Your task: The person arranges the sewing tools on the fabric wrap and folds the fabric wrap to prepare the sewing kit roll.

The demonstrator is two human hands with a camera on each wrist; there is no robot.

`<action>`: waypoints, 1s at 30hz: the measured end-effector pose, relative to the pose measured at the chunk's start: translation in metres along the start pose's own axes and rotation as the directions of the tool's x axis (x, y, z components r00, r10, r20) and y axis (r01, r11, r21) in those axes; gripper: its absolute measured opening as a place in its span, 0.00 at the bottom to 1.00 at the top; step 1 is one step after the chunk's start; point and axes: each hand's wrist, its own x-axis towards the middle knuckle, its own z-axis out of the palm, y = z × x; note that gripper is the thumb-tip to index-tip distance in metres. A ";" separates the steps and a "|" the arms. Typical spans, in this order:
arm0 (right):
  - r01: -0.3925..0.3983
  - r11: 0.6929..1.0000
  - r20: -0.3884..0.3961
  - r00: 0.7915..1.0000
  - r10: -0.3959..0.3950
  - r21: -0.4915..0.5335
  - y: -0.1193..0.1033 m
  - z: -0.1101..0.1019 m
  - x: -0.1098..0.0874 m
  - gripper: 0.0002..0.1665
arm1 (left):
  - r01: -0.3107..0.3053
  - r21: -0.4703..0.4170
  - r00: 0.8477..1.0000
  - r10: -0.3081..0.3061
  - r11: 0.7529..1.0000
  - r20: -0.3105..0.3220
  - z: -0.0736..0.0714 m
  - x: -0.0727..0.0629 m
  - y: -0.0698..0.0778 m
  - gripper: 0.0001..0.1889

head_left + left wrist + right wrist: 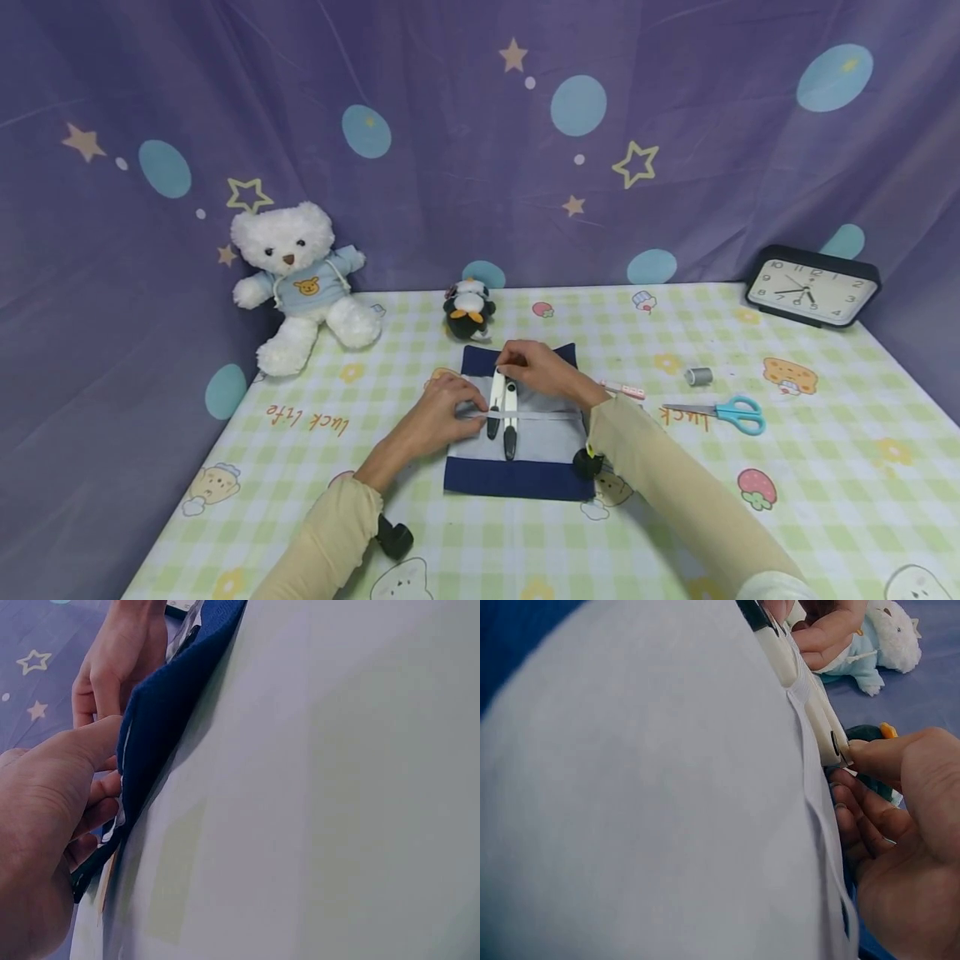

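Lying side by side on a navy cloth with a pale grey centre panel (551, 442) are two slim white tools with dark tips, the left one (498, 390) and the right one (511, 400), their dark tips towards the person. A narrow white fabric strap (543, 415) runs sideways across the panel, crossing the tools. The right hand (542, 368) pinches the far white end of the left tool between thumb and fingers. The left hand (444, 417) is at the cloth's left side, its thumb and forefinger pinching the strap just beside the same tool; its other fingers are curled, partly hidden.

Beyond the cloth sits a small black-and-white penguin plush with orange feet (468, 310). Right of the cloth, near the right forearm, lies a small pink-and-white stick-like item (623, 389); farther right are a grey thread spool (699, 377) and blue-handled scissors (738, 414). A white teddy bear in a light blue hoodie (300, 283) sits at the far left, and a black-framed rectangular clock (813, 287) stands at the far right. Everything rests on a green-and-white checked tablecloth (300, 467) before a purple curtain with stars (465, 125).
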 end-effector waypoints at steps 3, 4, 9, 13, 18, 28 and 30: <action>-0.005 1.000 0.008 1.000 0.005 -0.007 0.000 0.000 0.001 0.06 | 0.009 0.004 1.000 -0.009 1.000 0.007 0.000 0.000 0.000 0.04; -0.007 1.000 0.012 1.000 0.007 -0.011 0.000 0.000 0.001 0.06 | 0.013 0.005 1.000 -0.013 1.000 0.010 0.000 0.000 0.000 0.04; -0.019 1.000 0.034 0.999 0.019 -0.021 -0.001 0.000 0.000 0.06 | 0.023 0.006 1.000 -0.023 1.000 0.018 0.000 0.000 0.000 0.04; -0.024 1.000 0.044 0.999 0.025 -0.018 -0.003 0.000 0.000 0.06 | 0.020 0.012 1.000 -0.020 1.000 0.015 0.000 0.000 0.001 0.04; -0.042 0.999 0.051 0.998 0.042 -0.011 -0.004 0.000 0.000 0.05 | 0.015 0.012 1.000 -0.015 1.000 0.015 -0.001 0.000 0.001 0.04; -0.062 0.998 0.085 0.995 0.060 0.012 -0.003 0.002 0.001 0.06 | 0.041 -0.001 0.999 -0.041 0.999 0.032 -0.003 0.001 0.003 0.04; -0.065 0.998 0.089 0.994 0.064 0.013 -0.003 0.002 0.000 0.06 | 0.045 -0.002 0.998 -0.045 0.999 0.037 -0.002 0.001 0.003 0.04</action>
